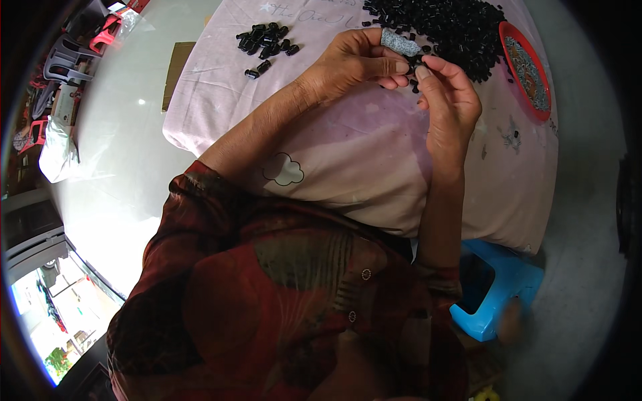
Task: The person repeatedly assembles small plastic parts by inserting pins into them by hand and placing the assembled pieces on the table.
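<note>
Taking the big pile of black pieces (448, 27) as landmark, both hands work at its near edge, probably to keep the supply close. The left hand (361, 63) and right hand (455, 100) meet there, fingers drawn narrow in facing pinches, seemingly around one small black piece (414, 61); the exact grip is partly hidden. Two-sided holding likely steadies something so tiny. A grey wrap (400, 42) sits on a left finger, perhaps as padding. Right of the pile, a red dish (540, 115) holds fine metallic bits, its rim likely keeping them from scattering across the cloth-covered surface (374, 147). A smaller cluster (264, 41) lies well apart, left of the pile, presumably so the two groups don't mix.
</note>
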The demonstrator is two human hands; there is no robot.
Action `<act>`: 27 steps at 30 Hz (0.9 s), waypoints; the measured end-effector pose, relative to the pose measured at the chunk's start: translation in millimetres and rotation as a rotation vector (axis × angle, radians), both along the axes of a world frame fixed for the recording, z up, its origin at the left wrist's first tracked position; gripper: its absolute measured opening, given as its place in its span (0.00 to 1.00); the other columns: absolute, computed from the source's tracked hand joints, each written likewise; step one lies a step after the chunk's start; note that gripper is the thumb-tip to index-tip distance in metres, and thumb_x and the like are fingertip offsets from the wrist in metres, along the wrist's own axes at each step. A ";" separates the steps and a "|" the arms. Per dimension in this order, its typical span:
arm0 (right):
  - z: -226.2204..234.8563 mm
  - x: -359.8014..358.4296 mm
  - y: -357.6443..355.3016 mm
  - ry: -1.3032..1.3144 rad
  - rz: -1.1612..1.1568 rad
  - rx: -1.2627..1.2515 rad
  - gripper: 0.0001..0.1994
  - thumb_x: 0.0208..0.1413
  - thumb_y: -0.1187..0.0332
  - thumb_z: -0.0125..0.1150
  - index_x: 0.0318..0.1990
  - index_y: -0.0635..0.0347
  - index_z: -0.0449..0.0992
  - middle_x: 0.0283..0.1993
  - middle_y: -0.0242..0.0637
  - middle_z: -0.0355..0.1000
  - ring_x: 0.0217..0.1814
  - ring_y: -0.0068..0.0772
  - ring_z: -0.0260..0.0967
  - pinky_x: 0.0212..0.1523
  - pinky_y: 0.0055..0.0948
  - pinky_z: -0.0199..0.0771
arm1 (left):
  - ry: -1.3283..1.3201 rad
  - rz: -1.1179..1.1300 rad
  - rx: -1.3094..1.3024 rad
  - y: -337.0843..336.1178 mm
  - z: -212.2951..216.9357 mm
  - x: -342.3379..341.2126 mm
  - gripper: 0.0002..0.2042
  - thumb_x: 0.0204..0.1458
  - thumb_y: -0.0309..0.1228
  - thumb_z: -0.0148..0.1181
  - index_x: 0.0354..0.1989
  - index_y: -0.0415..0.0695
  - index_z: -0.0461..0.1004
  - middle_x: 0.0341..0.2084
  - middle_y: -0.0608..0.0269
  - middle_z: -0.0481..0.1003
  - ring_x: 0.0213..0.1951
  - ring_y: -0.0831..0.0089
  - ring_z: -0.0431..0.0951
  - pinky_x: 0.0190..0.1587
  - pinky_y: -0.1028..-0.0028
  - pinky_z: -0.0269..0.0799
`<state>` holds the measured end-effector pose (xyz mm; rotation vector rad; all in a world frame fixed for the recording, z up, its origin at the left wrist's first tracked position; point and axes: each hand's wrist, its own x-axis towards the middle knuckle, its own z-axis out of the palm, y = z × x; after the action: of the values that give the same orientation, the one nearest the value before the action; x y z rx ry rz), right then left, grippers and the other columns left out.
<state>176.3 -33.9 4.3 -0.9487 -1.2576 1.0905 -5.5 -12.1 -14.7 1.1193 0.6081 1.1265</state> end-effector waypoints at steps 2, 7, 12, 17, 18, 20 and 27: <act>-2.2 -0.4 -1.2 -0.004 0.039 0.056 0.09 0.57 0.74 0.66 0.45 0.63 0.80 0.32 0.26 0.74 0.28 0.11 0.63 0.28 0.14 0.61 | 0.002 0.001 0.006 0.0 0.5 -0.8 0.10 0.56 0.23 0.64 0.46 0.37 0.75 0.37 0.56 0.81 0.37 0.74 0.83 0.42 0.77 0.81; 1.7 3.2 -4.0 -0.086 0.071 -0.031 0.09 0.57 0.72 0.67 0.45 0.63 0.80 0.33 0.26 0.74 0.28 0.11 0.63 0.29 0.13 0.61 | 0.081 -0.049 0.064 2.9 3.8 -12.9 0.08 0.57 0.24 0.63 0.44 0.37 0.75 0.35 0.59 0.81 0.36 0.76 0.82 0.40 0.78 0.80; 0.6 15.0 -0.3 -0.026 0.228 -0.167 0.09 0.56 0.72 0.68 0.44 0.62 0.80 0.33 0.26 0.75 0.27 0.11 0.61 0.28 0.13 0.60 | 0.138 -0.090 0.076 7.6 4.6 -19.4 0.10 0.58 0.28 0.64 0.45 0.39 0.76 0.32 0.62 0.80 0.34 0.79 0.80 0.37 0.80 0.76; -1.6 11.1 -2.3 -0.073 0.220 -0.114 0.10 0.54 0.74 0.69 0.43 0.62 0.81 0.33 0.27 0.76 0.27 0.11 0.62 0.28 0.13 0.60 | 0.128 -0.078 0.022 5.0 4.3 -17.0 0.11 0.58 0.33 0.64 0.44 0.40 0.77 0.29 0.64 0.80 0.30 0.81 0.78 0.34 0.83 0.74; -2.3 9.1 -3.2 -0.074 0.220 -0.113 0.10 0.54 0.74 0.69 0.43 0.62 0.81 0.33 0.27 0.76 0.27 0.11 0.62 0.28 0.13 0.60 | 0.083 -0.070 -0.038 3.5 2.1 -14.9 0.10 0.58 0.33 0.64 0.42 0.39 0.77 0.30 0.62 0.80 0.32 0.79 0.80 0.34 0.83 0.76; -4.0 2.4 -6.2 -0.070 0.120 -0.019 0.09 0.53 0.75 0.70 0.42 0.62 0.81 0.33 0.27 0.76 0.29 0.10 0.63 0.28 0.12 0.60 | 0.038 -0.062 -0.097 2.2 0.0 -13.7 0.09 0.58 0.32 0.64 0.40 0.39 0.78 0.31 0.60 0.81 0.33 0.78 0.82 0.35 0.82 0.78; -14.1 -2.7 -4.4 -0.120 0.054 0.221 0.10 0.53 0.76 0.71 0.42 0.65 0.80 0.33 0.26 0.75 0.31 0.10 0.65 0.31 0.13 0.65 | -0.007 -0.060 -0.174 -2.5 1.3 -13.3 0.11 0.58 0.36 0.64 0.35 0.39 0.79 0.30 0.60 0.81 0.29 0.79 0.81 0.30 0.82 0.76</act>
<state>173.6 -38.3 -9.8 -0.8258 -1.4763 0.9241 -18.7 -14.6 -13.4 0.9772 0.6502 1.0056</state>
